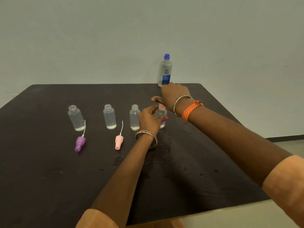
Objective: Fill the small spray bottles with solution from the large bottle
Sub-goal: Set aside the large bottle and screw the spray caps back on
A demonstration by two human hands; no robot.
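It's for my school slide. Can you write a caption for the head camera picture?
Left hand holds the fourth small bottle while the right hand reaches toward the large bottle.

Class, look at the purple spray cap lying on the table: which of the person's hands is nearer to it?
Left. The left hand holds a small bottle to the right of the purple spray cap; the right hand is farther right, near the large bottle.

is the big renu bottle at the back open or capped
Capped. The large clear solution bottle with the blue label stands upright at the table's far edge with its blue cap on top; the right hand is just in front of it.
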